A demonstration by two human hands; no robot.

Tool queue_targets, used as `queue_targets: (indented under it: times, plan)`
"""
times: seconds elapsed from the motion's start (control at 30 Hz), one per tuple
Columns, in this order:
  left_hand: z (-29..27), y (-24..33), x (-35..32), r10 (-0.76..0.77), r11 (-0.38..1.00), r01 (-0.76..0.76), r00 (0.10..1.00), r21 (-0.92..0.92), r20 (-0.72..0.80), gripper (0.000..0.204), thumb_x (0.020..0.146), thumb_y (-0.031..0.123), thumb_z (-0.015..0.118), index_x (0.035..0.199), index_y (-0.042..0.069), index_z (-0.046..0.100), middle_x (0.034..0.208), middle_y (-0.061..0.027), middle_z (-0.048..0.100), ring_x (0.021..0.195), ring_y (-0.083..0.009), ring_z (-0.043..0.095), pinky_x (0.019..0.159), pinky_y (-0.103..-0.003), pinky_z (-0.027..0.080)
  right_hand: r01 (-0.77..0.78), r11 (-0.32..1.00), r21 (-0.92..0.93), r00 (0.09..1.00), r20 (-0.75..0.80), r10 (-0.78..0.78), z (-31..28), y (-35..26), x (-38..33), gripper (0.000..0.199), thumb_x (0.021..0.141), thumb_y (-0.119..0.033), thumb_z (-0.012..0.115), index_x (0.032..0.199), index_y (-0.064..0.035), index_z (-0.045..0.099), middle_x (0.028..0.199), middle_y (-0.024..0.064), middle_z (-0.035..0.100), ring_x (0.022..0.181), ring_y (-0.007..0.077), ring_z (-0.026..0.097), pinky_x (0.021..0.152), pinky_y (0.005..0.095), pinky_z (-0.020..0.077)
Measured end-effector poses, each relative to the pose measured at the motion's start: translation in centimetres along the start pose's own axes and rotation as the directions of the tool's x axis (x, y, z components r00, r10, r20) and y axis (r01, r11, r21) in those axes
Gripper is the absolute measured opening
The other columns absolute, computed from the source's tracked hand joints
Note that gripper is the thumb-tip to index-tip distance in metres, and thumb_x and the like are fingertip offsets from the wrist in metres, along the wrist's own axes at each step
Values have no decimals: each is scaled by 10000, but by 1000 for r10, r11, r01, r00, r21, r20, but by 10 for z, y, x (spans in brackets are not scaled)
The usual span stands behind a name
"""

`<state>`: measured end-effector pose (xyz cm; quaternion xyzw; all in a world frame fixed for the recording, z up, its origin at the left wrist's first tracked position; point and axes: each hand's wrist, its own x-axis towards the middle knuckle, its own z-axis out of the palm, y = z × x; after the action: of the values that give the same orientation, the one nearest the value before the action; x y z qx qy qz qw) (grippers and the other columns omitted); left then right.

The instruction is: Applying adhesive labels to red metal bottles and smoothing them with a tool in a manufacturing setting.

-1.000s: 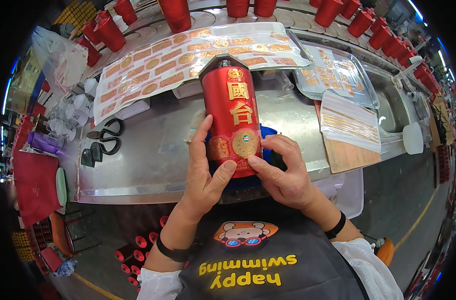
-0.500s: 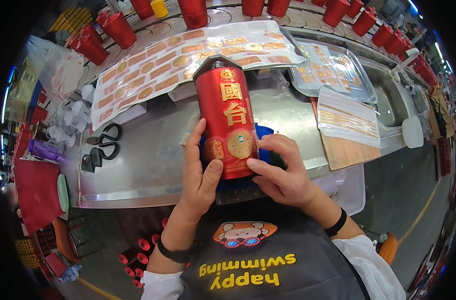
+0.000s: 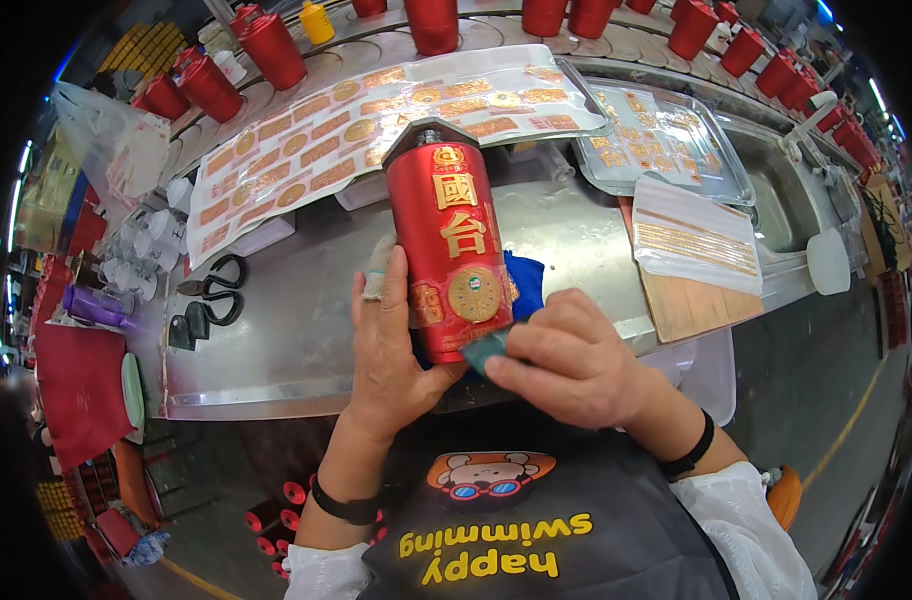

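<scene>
A red bottle (image 3: 441,225) with gold raised lettering and a round gold emblem leans over the metal bench, its dark, angular-rimmed end with a short neck pointing away from me. My left hand (image 3: 386,350) is wrapped round its lower left side and supports it. Pinched in my right hand (image 3: 576,365) is a flat dark-green piece (image 3: 487,350), which meets the bottle's lower right edge near the emblem. Beside my left fingertips is a pale cloth-like piece (image 3: 380,266). Blue fabric (image 3: 525,283) shows behind the bottle; what lies under it is hidden.
Sheets of gold stickers (image 3: 326,135) lie at the back, next to a metal tray (image 3: 666,140) with more. Gold strips (image 3: 694,238) rest on a wooden board (image 3: 691,312) at right. Black scissors (image 3: 222,290) lie left. Several red bottles (image 3: 271,48) stand on the conveyor beyond.
My right hand, earlier with fingers on the bottle's side, now grips the dark-green piece at its lower edge. My left thumb has slid down under the bottle. Red bottles on the conveyor have shifted right.
</scene>
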<state>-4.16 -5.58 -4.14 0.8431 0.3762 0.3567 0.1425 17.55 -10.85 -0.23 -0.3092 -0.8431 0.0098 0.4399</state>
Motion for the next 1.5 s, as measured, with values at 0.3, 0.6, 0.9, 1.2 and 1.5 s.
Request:
queue_targets:
  times: [0.3, 0.6, 0.9, 1.2, 1.5]
  plan:
    - [-12, 9, 6, 43, 990, -44, 999, 137, 14, 1119, 630, 471, 816, 1444, -53, 255, 1368, -261, 441, 1263, -386, 449, 1091, -604, 182, 42, 997, 70, 994, 93, -49, -12, -6, 13, 323, 655, -98, 692, 973, -59, 651, 880, 46, 598, 723, 202, 547, 643, 322, 417]
    - [-1, 3, -2, -9, 1000, 9, 999, 8, -49, 1069, 628, 480, 812, 1415, -54, 323, 1355, -260, 450, 1232, -380, 468, 1097, -597, 174, -466, 864, 189, 882, 23, 471, -11, -1, -6, 390, 805, 76, 610, 1189, 23, 564, 1080, 202, 610, 929, 315, 605, 777, 367, 496]
    - [-24, 6, 11, 25, 940, 8, 996, -341, 91, 919, 785, 366, 739, 1439, -68, 262, 1424, -264, 364, 1327, -365, 370, 1121, -470, 223, -476, 876, 78, 879, 57, 473, 0, 4, -3, 400, 877, 93, 503, 1271, 30, 521, 1329, 235, 506, 1189, 336, 542, 988, 363, 433]
    - [2, 16, 26, -340, 731, 276, 940, -625, 18, 757, 894, 225, 651, 1445, -69, 222, 1443, -254, 324, 1331, -308, 355, 1105, -374, 269, -465, 880, 99, 886, 55, 461, 10, 8, -4, 454, 834, 98, 532, 1282, 22, 513, 1283, 238, 518, 1153, 363, 537, 969, 382, 448]
    - [7, 16, 29, -355, 726, 289, 935, -624, 20, 774, 899, 239, 653, 1446, -61, 197, 1433, -265, 309, 1303, -295, 392, 1043, -357, 368, -460, 880, 118, 888, 66, 455, 13, 11, -5, 457, 829, 92, 533, 1281, 27, 512, 1277, 232, 522, 1149, 367, 535, 967, 388, 452]
